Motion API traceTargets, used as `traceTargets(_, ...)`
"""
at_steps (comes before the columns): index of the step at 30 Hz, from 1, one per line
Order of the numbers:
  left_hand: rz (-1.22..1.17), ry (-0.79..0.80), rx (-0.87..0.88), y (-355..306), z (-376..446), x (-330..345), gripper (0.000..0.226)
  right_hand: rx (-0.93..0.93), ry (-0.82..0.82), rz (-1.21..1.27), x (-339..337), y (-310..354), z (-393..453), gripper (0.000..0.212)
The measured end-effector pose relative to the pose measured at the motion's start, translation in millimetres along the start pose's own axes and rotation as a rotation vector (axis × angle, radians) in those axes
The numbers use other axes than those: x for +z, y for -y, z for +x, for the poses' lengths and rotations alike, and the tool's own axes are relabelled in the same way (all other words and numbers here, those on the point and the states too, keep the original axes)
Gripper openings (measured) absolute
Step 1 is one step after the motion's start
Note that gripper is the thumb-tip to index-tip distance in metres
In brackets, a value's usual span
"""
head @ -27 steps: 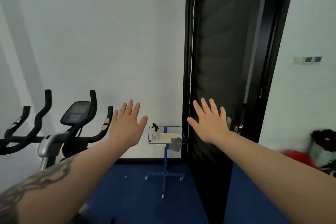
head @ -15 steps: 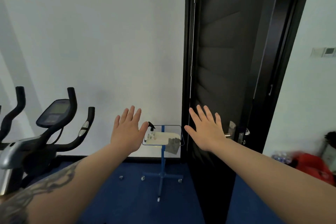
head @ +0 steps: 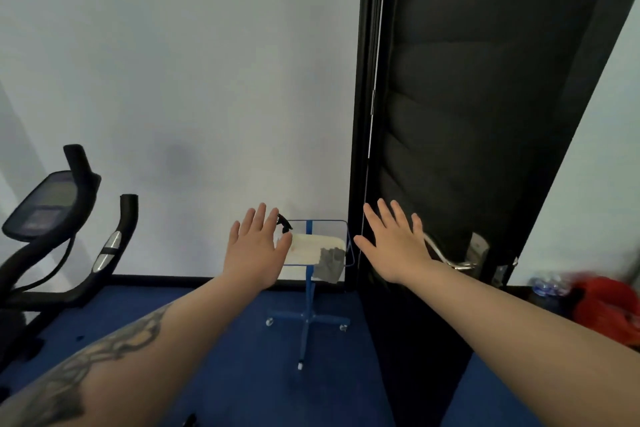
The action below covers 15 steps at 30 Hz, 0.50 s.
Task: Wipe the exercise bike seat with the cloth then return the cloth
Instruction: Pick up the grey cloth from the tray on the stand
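Note:
A grey cloth (head: 329,264) hangs over the front right edge of a small blue wheeled stand (head: 307,302) by the white wall. A black-topped spray bottle (head: 284,224) stands on the stand's left side, partly hidden by my left hand (head: 254,248). That hand is stretched forward, open, fingers spread, empty. My right hand (head: 394,243) is also out in front, open and empty, to the right of the stand, in front of the black door. The exercise bike (head: 59,229) shows its console and handlebars at the far left; its seat is out of view.
A black door (head: 467,121) stands open right of the stand, its metal handle (head: 457,262) just behind my right hand. Blue floor (head: 263,374) lies ahead. A red bag (head: 606,305) and water bottles (head: 547,284) sit at the far right.
The view has swung right and closer: the bike slid toward the left edge, the stand and door grew larger. Both hands stay raised, open and empty.

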<state>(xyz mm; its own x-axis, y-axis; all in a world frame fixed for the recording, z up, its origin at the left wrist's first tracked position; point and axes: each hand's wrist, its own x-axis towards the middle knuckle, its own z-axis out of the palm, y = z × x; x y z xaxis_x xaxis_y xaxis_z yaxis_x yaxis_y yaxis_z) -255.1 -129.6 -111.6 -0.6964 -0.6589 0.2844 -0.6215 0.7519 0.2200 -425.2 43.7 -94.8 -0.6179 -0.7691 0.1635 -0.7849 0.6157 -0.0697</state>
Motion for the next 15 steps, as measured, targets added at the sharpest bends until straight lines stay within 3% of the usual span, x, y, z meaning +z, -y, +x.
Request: traceTargets(15,-0.009,0.238,0.036,66,134,121,0.061,0.113,0.215,0.024,119,8,130,0.067)
